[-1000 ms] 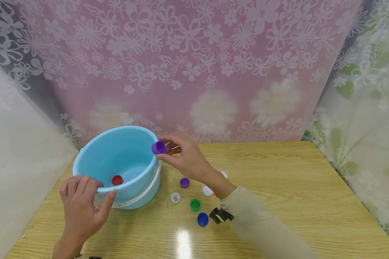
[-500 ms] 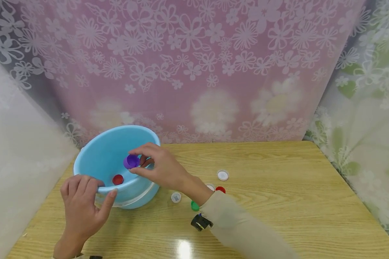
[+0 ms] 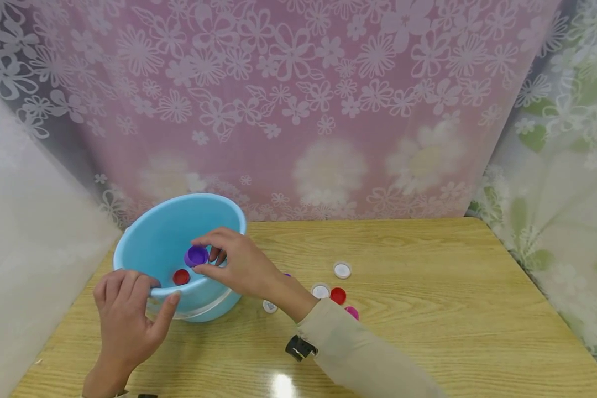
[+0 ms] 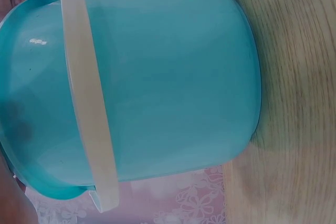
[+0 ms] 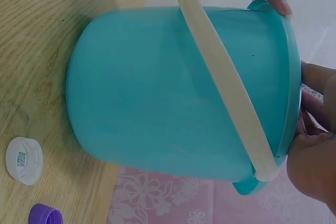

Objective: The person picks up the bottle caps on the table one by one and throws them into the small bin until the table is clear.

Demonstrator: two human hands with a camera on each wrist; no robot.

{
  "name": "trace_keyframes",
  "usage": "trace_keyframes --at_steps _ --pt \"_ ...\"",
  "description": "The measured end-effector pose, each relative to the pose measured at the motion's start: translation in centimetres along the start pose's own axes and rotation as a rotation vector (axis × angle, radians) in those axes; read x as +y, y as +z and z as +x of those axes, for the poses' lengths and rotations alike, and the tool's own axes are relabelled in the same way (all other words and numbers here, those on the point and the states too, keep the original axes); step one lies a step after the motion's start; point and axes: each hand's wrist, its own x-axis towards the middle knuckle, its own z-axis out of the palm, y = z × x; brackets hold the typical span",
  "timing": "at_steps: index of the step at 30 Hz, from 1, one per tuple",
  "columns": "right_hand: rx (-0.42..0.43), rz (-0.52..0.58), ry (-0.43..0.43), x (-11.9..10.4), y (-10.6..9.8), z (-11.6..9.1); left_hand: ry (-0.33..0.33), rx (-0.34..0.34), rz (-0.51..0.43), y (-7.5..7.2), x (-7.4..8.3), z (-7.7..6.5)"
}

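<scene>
A light blue bucket [image 3: 144, 249] with a whitish handle [image 4: 86, 87] stands at the left of the table. My left hand [image 3: 129, 312] grips its near rim, thumb outside and fingers over the edge. Above the bucket's inside, my right hand [image 3: 239, 265] pinches a purple bottle cap [image 3: 196, 256] between thumb and forefinger, its hollow side towards the head camera. A red bottle cap [image 3: 181, 277] lies inside the bucket. Neither wrist view shows the held cap; the bucket wall [image 5: 136, 93] hides it.
Right of the bucket, on the wooden table [image 3: 453, 309], lie white caps [image 3: 342, 270], a red cap [image 3: 338, 295], a pink cap [image 3: 351, 313] and a purple cap [image 5: 44, 215]. My right forearm covers part of this area. A flowered curtain [image 3: 328, 110] hangs behind.
My right hand has moved left from the bucket's right rim to over its inside, carrying the purple bottle cap, then slightly lower. My left hand keeps its grip on the rim.
</scene>
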Motion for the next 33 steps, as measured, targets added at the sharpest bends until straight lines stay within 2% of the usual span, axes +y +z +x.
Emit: trace_keyframes --at_steps 16,33 --pt "-0.031 0.01 0.029 -0.4 -0.36 0.12 0.011 0.009 -0.005 0.14 0.0 0.24" --pt "-0.06 -0.002 0.049 -0.34 -0.25 0.19 -0.004 -0.011 -0.003 -0.08 -0.04 0.01"
